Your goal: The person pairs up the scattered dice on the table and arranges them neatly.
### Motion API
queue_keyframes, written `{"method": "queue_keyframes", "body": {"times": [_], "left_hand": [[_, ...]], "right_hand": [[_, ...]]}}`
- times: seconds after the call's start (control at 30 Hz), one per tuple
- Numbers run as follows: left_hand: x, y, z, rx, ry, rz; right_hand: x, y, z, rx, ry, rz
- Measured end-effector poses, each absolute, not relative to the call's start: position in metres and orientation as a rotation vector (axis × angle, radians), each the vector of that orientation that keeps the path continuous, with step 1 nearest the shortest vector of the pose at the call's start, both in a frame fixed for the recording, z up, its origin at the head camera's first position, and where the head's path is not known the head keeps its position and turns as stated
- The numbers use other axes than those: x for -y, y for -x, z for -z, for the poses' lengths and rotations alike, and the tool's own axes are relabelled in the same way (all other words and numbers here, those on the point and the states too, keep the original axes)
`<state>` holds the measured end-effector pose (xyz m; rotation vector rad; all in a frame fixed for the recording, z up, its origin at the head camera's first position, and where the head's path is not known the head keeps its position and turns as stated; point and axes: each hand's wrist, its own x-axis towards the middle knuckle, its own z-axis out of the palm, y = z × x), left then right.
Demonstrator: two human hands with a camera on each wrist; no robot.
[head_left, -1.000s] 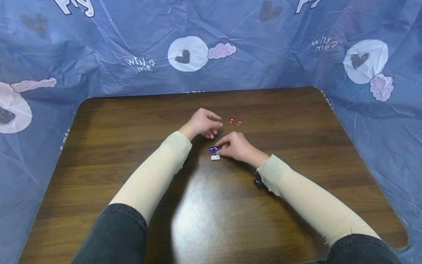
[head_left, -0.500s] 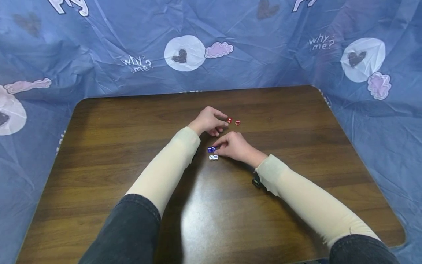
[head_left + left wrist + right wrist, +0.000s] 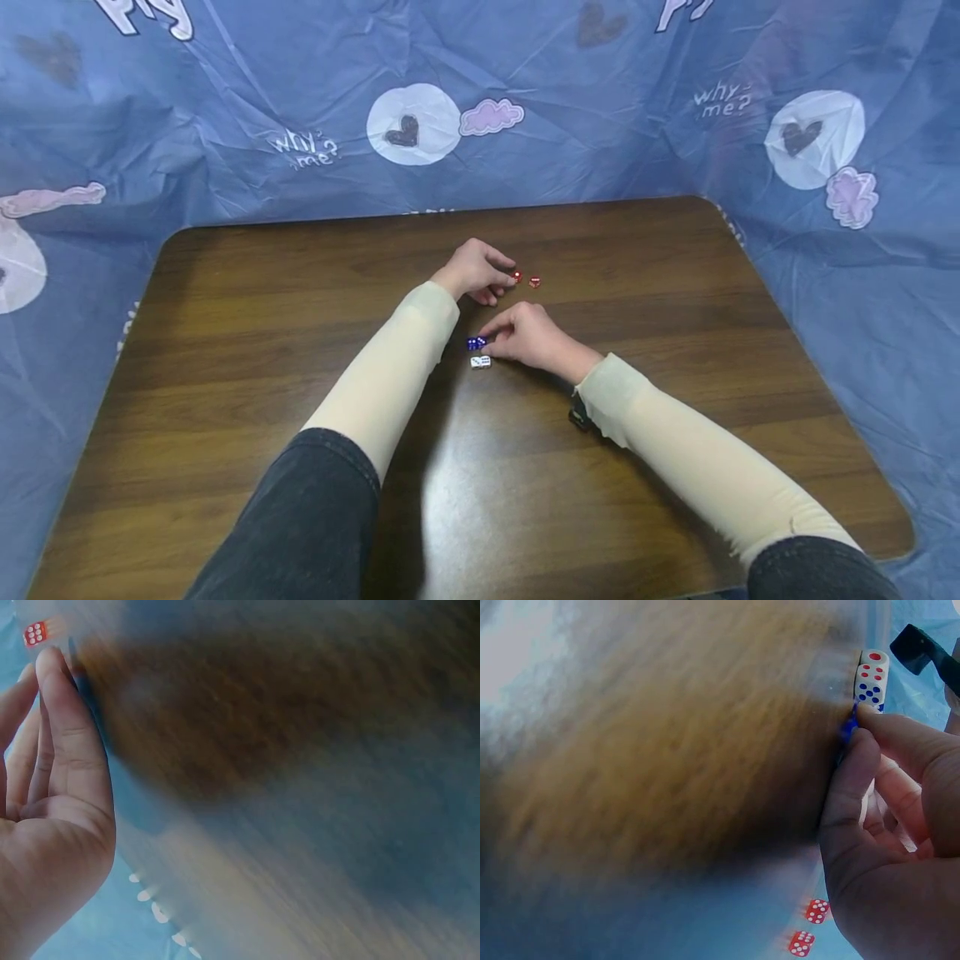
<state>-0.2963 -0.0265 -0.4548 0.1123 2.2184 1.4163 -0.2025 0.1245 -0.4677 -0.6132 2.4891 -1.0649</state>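
My left hand [image 3: 472,268] is at the nearer of two red dice, the left red die [image 3: 517,276], thumb and index finger round its sides in the head view. The right red die [image 3: 535,282] sits just past it; one red die [image 3: 35,633] shows beyond the fingertips in the left wrist view. Lower down, my right hand [image 3: 528,335] pinches the right one of two touching blue dice [image 3: 472,343], its fingertips partly covering it in the right wrist view. Directly in front of the blue pair lie two white dice [image 3: 480,362], side by side.
The dice lie on a brown wood-grain table [image 3: 247,333] with rounded corners. A blue printed sheet [image 3: 300,83] hangs behind and around it. A dark wrist device [image 3: 579,412] is at my right cuff.
My left hand has moved right, from beside the red dice to the left one, its fingertips now round it. My right hand stays at the blue dice.
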Motion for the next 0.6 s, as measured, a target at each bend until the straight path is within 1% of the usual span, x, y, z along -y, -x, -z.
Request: {"method": "queue_keyframes", "body": {"times": [0.4,0.6], "left_hand": [[0.019,0.302,0.454,-2.197,-0.145,-1.382],[0.015,0.303,0.455,-2.214,-0.116,-1.377]], "right_hand": [[-0.124,0.202,0.466,-2.477,0.601,1.078],[-0.125,0.202,0.466,-2.480,0.585,1.072]]}}
